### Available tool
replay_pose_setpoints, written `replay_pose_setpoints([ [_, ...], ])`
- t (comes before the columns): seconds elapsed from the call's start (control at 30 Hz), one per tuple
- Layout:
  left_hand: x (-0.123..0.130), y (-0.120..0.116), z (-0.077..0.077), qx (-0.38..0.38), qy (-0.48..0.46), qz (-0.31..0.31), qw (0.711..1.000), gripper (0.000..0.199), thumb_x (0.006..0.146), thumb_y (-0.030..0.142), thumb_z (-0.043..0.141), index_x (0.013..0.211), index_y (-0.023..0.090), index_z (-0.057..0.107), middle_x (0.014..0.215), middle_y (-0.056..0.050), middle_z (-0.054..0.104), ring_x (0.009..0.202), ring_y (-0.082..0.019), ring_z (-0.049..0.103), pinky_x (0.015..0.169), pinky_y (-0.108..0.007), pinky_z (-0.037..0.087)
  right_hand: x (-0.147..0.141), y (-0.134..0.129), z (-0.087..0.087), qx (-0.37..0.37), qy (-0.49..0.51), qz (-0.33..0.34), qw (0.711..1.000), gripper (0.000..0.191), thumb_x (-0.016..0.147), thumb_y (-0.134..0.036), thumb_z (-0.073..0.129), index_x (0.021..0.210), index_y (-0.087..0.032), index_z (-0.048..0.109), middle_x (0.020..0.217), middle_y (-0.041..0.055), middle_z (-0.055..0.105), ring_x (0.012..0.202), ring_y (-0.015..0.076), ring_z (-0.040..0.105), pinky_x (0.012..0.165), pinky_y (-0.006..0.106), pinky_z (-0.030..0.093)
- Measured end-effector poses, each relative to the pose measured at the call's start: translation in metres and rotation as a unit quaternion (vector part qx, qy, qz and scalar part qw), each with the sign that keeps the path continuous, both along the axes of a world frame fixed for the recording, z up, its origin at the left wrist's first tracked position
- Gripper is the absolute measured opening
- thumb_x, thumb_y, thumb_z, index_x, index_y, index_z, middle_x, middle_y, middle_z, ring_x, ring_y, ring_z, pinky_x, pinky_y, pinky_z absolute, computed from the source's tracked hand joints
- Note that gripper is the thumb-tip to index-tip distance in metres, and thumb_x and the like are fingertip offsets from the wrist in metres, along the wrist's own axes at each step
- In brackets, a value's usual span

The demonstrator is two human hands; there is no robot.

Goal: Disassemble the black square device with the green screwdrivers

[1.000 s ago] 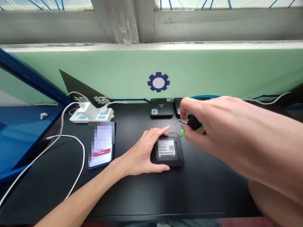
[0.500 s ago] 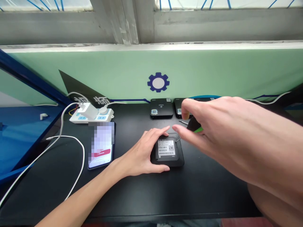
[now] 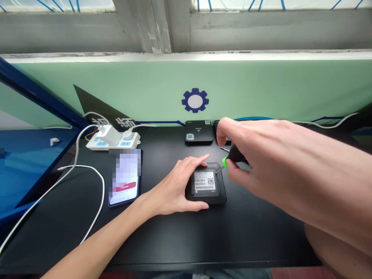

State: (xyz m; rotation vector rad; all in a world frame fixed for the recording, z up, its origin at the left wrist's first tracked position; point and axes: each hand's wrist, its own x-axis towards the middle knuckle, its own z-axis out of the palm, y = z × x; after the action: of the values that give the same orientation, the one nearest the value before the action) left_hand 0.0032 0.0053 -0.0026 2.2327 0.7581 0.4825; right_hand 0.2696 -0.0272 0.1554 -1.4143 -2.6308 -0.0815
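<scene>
A black box (image 3: 207, 193) lies near the middle of the tabletop (image 3: 174, 242), its white label (image 3: 204, 179) facing up. From nine o'clock the left hand (image 3: 178, 186) holds it, thumb along the six o'clock edge, fingers at the twelve. The right hand (image 3: 261, 151), at two o'clock, grips a screwdriver (image 3: 224, 162) whose tip meets the box around half past one. From the box, a phone (image 3: 128, 193) lies at nine, a power strip (image 3: 116, 145) at ten.
</scene>
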Motion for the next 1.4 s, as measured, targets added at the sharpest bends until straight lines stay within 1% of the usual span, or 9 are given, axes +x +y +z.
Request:
replay_pose_setpoints([
  [0.2,0.0,0.0,-0.001,0.007,0.001,0.001,1.0,0.125,0.089,0.053,0.099,0.185,0.041,0.021,0.165,-0.014,0.06,0.147,-0.043,0.061,0.127,-0.062,0.048,-0.001,0.006,-0.007,0.005,-0.027,-0.062,0.998,0.011,0.108,-0.039,0.069,0.111,-0.028,0.069,0.075,0.0029,0.068,0.057,0.0199,0.051,0.06,0.039,0.033],
  [0.37,0.0,0.0,-0.002,0.01,-0.008,-0.001,1.0,0.126,0.089,0.052,0.099,0.185,0.042,0.019,0.166,-0.013,0.06,0.145,-0.041,0.062,0.125,-0.06,0.05,-0.001,0.009,-0.011,0.008,-0.008,-0.03,0.999,0.017,0.103,-0.033,0.072,0.118,-0.028,0.066,0.083,0.0029,0.072,0.064,0.0212,0.059,0.061,0.038,0.037],
  [0.53,0.0,0.001,-0.001,0.014,0.004,-0.011,1.0,0.125,0.091,0.054,0.098,0.184,0.042,0.017,0.169,-0.014,0.057,0.153,-0.043,0.057,0.128,-0.062,0.047,-0.001,0.003,-0.007,0.042,-0.027,-0.053,0.997,0.015,0.107,-0.04,0.069,0.102,-0.027,0.062,0.068,-0.0001,0.059,0.051,0.0165,0.04,0.058,0.039,0.026],
  [0.73,0.0,0.001,-0.001,0.017,-0.003,-0.012,1.0,0.125,0.091,0.053,0.098,0.185,0.042,0.016,0.165,-0.013,0.059,0.145,-0.041,0.061,0.125,-0.061,0.049,0.004,0.0,-0.005,0.05,-0.01,0.03,0.998,0.017,0.096,-0.019,0.071,0.1,-0.026,0.056,0.084,-0.0009,0.063,0.061,0.0152,0.048,0.062,0.037,0.032],
  [0.87,0.0,0.0,-0.002,0.019,0.0,-0.008,1.0,0.125,0.091,0.054,0.098,0.184,0.041,0.017,0.17,-0.014,0.056,0.151,-0.043,0.058,0.126,-0.061,0.048,0.006,-0.001,-0.008,0.05,-0.02,-0.004,0.999,0.021,0.104,-0.031,0.073,0.093,-0.025,0.056,0.077,-0.0002,0.06,0.058,0.0159,0.045,0.061,0.038,0.03],
  [0.97,0.0,0.001,-0.002,0.018,-0.013,-0.007,1.0,0.124,0.09,0.051,0.099,0.184,0.041,0.019,0.165,-0.013,0.059,0.146,-0.041,0.061,0.125,-0.06,0.049,0.008,0.001,-0.009,0.038,-0.021,-0.005,0.999,0.006,0.105,-0.029,0.069,0.108,-0.026,0.065,0.086,0.0007,0.069,0.061,0.017,0.049,0.062,0.038,0.031],
  [1.1,0.0,0.001,-0.002,0.024,-0.012,-0.012,1.0,0.126,0.09,0.05,0.1,0.185,0.043,0.016,0.164,-0.012,0.06,0.143,-0.04,0.062,0.124,-0.059,0.05,0.007,0.001,-0.009,0.04,-0.016,0.039,0.998,0.028,0.099,-0.022,0.069,0.126,-0.028,0.067,0.102,0.0011,0.076,0.069,0.0183,0.059,0.065,0.038,0.036],
  [1.27,-0.001,0.0,-0.002,0.024,-0.006,-0.006,1.0,0.126,0.09,0.049,0.1,0.184,0.042,0.018,0.166,-0.013,0.059,0.147,-0.042,0.061,0.126,-0.061,0.048,0.003,0.0,-0.011,0.026,-0.01,-0.021,0.999,0.003,0.105,-0.03,0.07,0.107,-0.027,0.069,0.083,0.0021,0.07,0.061,0.0179,0.051,0.061,0.038,0.034],
  [1.4,0.0,0.0,-0.002,0.022,-0.019,-0.009,1.0,0.126,0.089,0.047,0.101,0.184,0.043,0.019,0.163,-0.012,0.061,0.142,-0.04,0.063,0.124,-0.059,0.05,0.003,0.0,-0.009,0.037,-0.005,0.022,0.999,0.014,0.096,-0.017,0.07,0.102,-0.027,0.063,0.084,-0.0005,0.067,0.064,0.0166,0.052,0.061,0.036,0.035],
])
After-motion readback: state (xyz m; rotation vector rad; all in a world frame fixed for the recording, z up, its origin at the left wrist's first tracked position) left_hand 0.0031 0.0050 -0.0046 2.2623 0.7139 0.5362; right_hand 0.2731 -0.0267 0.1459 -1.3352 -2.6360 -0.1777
